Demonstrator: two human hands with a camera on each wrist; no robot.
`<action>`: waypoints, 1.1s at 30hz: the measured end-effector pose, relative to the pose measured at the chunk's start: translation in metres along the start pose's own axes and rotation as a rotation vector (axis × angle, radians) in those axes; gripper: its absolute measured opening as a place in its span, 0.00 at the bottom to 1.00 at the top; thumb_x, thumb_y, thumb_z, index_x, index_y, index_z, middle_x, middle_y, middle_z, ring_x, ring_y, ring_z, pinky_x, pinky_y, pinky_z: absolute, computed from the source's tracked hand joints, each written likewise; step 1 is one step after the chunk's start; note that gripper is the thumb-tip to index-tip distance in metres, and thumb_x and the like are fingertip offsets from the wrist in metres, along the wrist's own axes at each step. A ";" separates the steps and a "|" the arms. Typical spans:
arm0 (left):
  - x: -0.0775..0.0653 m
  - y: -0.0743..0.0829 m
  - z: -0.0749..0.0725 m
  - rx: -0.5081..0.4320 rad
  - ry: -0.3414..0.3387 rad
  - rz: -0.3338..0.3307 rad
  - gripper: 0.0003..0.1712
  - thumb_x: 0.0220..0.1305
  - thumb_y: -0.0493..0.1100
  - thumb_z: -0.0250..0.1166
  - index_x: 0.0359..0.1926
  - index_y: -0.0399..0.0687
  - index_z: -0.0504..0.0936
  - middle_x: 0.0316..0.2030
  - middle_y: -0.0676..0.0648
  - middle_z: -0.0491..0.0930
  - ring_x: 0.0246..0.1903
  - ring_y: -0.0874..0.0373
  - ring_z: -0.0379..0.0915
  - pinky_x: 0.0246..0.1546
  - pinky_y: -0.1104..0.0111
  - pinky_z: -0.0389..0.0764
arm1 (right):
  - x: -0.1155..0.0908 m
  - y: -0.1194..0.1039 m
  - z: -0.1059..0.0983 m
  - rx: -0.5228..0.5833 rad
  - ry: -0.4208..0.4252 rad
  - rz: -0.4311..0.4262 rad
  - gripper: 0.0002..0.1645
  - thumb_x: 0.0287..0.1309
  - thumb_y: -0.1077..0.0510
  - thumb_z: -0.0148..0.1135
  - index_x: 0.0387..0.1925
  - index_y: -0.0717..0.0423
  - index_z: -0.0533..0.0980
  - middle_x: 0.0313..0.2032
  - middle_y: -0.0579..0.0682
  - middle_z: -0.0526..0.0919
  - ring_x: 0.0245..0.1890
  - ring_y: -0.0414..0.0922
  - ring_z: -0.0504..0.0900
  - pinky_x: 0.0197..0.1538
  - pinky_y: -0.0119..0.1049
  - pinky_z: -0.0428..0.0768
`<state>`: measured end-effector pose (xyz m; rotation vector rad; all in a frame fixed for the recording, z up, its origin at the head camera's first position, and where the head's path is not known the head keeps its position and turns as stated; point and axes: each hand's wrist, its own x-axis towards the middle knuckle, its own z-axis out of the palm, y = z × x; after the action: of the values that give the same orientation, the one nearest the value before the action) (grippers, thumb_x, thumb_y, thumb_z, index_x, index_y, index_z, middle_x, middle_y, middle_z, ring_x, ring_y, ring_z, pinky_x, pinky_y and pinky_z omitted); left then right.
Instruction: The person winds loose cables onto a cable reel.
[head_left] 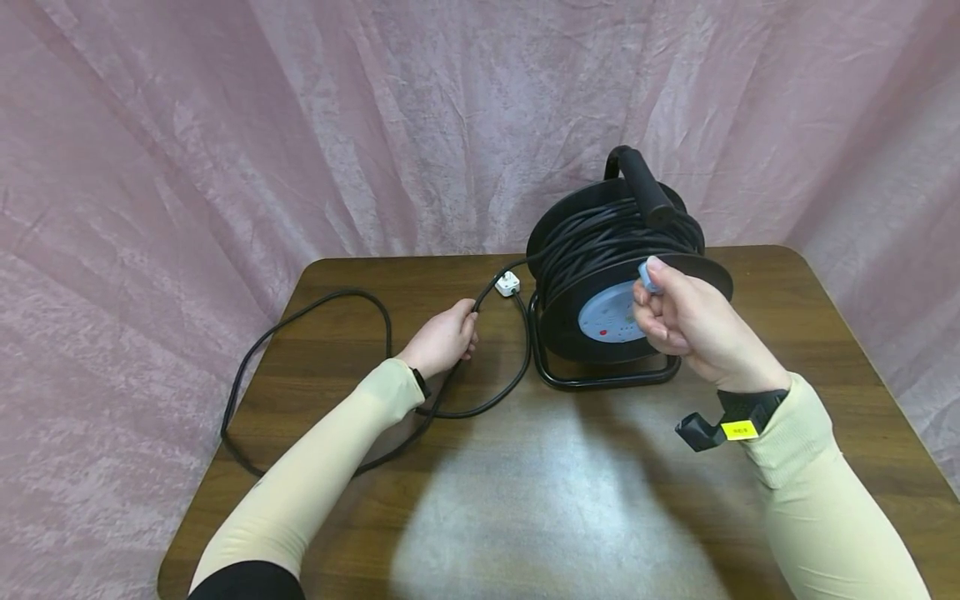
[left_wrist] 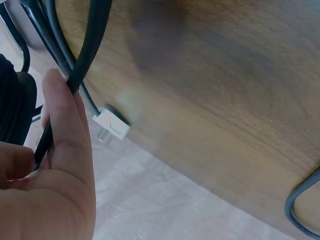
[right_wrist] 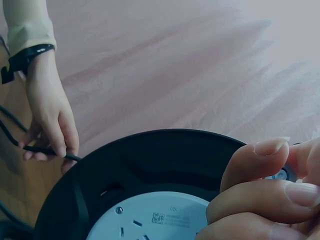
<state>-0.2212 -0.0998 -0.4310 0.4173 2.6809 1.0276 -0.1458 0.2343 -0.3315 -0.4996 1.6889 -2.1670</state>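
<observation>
A black cable reel (head_left: 622,250) stands on a metal frame, wound with several turns of black cable (head_left: 585,237). Its front disc carries a light blue socket panel (head_left: 611,312). To the left of the reel, my left hand (head_left: 444,337) grips the loose length of cable (left_wrist: 92,45) running off the drum. My right hand (head_left: 686,321) is in front of the disc, its fingers curled round a small light blue knob (head_left: 648,277). The knob is mostly hidden by fingers in the right wrist view.
A white plug (head_left: 508,284) lies on the table (head_left: 525,500) behind my left hand. Loose cable loops (head_left: 232,400) spread across the table's left side. The reel's black carrying handle (head_left: 645,187) rises at the top. A pink curtain (head_left: 450,125) hangs behind the table.
</observation>
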 end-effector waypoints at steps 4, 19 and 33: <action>0.000 0.002 -0.001 0.034 -0.004 0.020 0.14 0.80 0.42 0.41 0.58 0.48 0.68 0.31 0.45 0.78 0.28 0.54 0.78 0.30 0.66 0.80 | -0.002 -0.002 -0.004 -0.019 0.006 0.010 0.25 0.81 0.46 0.35 0.34 0.63 0.62 0.17 0.48 0.63 0.13 0.43 0.48 0.15 0.37 0.42; 0.005 0.002 0.002 0.081 0.038 0.138 0.19 0.78 0.37 0.45 0.66 0.47 0.65 0.41 0.44 0.80 0.34 0.58 0.75 0.36 0.65 0.78 | -0.011 -0.005 -0.021 -0.044 0.026 0.015 0.25 0.81 0.45 0.34 0.34 0.62 0.62 0.17 0.48 0.63 0.12 0.43 0.46 0.14 0.38 0.40; 0.006 0.013 0.003 0.115 0.059 0.197 0.13 0.79 0.43 0.48 0.56 0.49 0.76 0.39 0.50 0.80 0.36 0.60 0.75 0.36 0.67 0.78 | -0.024 -0.003 -0.039 -0.104 0.093 0.039 0.26 0.80 0.44 0.35 0.33 0.61 0.61 0.17 0.46 0.64 0.12 0.43 0.46 0.14 0.39 0.40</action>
<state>-0.2234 -0.0864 -0.4247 0.6958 2.8046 0.9523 -0.1438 0.2798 -0.3387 -0.3949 1.8525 -2.1126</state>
